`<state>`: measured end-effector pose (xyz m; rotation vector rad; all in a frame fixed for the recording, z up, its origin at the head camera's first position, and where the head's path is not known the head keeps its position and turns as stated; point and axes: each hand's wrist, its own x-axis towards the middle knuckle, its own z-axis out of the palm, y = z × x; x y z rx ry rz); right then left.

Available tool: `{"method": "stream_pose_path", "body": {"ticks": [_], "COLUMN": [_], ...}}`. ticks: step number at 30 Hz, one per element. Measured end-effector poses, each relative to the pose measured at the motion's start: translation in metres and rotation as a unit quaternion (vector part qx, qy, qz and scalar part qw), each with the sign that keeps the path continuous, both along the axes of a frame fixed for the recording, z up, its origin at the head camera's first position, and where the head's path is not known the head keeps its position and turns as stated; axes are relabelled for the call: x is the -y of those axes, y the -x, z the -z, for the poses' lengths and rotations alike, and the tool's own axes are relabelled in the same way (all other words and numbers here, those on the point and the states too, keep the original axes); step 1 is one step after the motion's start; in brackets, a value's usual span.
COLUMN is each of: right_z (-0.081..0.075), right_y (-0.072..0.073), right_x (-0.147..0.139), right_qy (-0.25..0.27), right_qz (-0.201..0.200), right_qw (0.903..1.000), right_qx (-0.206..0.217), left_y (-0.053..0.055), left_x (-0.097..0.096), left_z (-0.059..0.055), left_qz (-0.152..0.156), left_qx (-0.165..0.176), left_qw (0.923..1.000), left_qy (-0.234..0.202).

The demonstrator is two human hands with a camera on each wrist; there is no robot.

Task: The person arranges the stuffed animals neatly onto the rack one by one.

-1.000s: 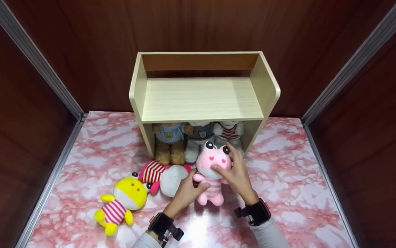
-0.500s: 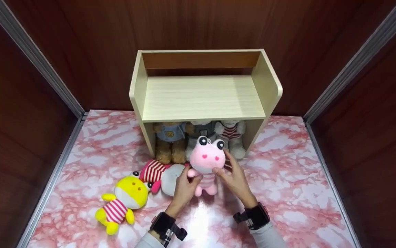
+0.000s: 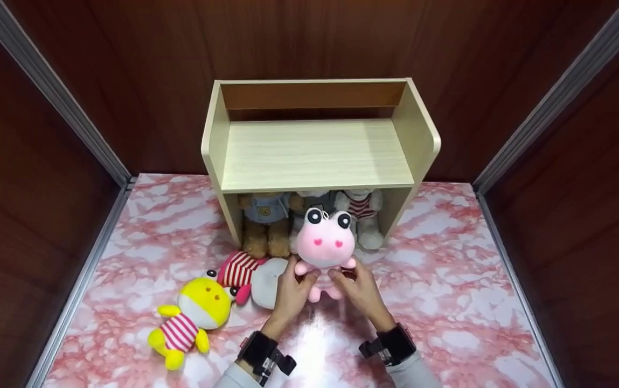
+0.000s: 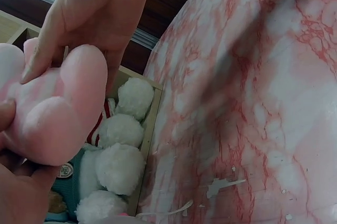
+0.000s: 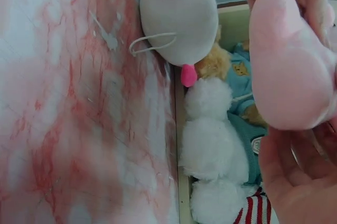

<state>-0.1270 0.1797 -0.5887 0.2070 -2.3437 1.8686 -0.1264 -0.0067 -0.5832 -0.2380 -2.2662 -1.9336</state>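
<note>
Both hands hold a pink frog plush (image 3: 325,242) upright, facing me, in front of the shelf. My left hand (image 3: 290,293) grips one side of its striped body, thumb on the belly. On the other side my right hand (image 3: 364,293) does the same, its thumb opposite. The wrist views show the stubby legs of the pink frog plush (image 4: 55,124) between the hands, with marbled surface visible below. Left of the left hand lies a grey-white and pink plush (image 3: 269,280) in red stripes, partly hidden by that hand. A yellow frog plush (image 3: 204,304) lies further left.
The pale wooden shelf (image 3: 317,153) stands at the back. Its lower compartment holds a brown bear (image 3: 266,231) in blue, a grey-shirted plush (image 5: 216,142) and a white plush (image 3: 366,226) in red stripes. Dark panels (image 3: 309,37) wall in the pink marbled surface (image 3: 449,280).
The pink frog plush has risen and shifted slightly left. My right hand has moved from its head down to its body, while the left hand keeps its grip.
</note>
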Motion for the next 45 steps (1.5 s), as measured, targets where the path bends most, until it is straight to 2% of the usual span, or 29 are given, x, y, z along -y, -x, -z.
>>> {"method": "stream_pose_path", "body": {"ticks": [2,7,9,12,15,17,19,21,25,30,36,40,45], "right_z": [-0.004,-0.042,-0.057,-0.064,-0.067,-0.078,-0.090,-0.102,-0.126,-0.154,-0.180,-0.192,-0.204], "right_y": [-0.001,-0.006,-0.006,0.004,0.016,0.020,0.022,0.024,0.030,0.041,0.063,0.076,0.094], "right_x": [0.001,0.000,-0.003,-0.011,-0.021,-0.026,-0.029,-0.032,-0.033,-0.035,-0.037,-0.037,-0.038], "right_qy": [-0.017,-0.039,-0.039,-0.027,-0.017,-0.012,-0.008,0.003,0.013,0.013,0.015,0.023,0.012], "right_qz": [0.006,0.026,0.036,0.057,0.073,0.077,0.079,0.075,0.068,0.072,0.091,0.092,0.114], "right_qw": [0.9997,0.9983,0.9980,0.9972,0.9950,0.9930,0.9917,0.9913,0.9894,0.9861,0.9813,0.9822,0.9795], "right_qx": [-0.016,-0.035,-0.035,-0.042,-0.066,-0.088,-0.101,-0.108,-0.128,-0.149,-0.169,-0.162,-0.166], "left_y": [-0.001,0.001,0.003,0.006,0.007,0.008,0.011,0.015,0.022,0.020,0.019,0.019,0.018], "left_x": [0.001,0.008,0.014,0.023,0.032,0.039,0.045,0.052,0.062,0.068,0.066,0.065,0.066], "left_z": [0.000,0.004,0.006,0.007,0.002,-0.001,0.000,0.007,0.029,0.047,0.055,0.057,0.058], "left_qz": [0.019,0.095,0.107,0.084,0.043,0.030,0.023,0.020,0.007,-0.009,-0.026,-0.033,-0.032], "left_qx": [0.001,-0.021,-0.026,-0.032,-0.048,-0.064,-0.074,-0.074,-0.053,-0.039,-0.051,-0.048,-0.055], "left_qw": [0.9998,0.9935,0.9899,0.9897,0.9946,0.9961,0.9965,0.9968,0.9985,0.9992,0.9959,0.9954,0.9953], "left_qy": [-0.004,-0.061,-0.089,-0.111,-0.082,-0.054,-0.032,-0.021,-0.015,0.007,0.070,0.076,0.072]}}
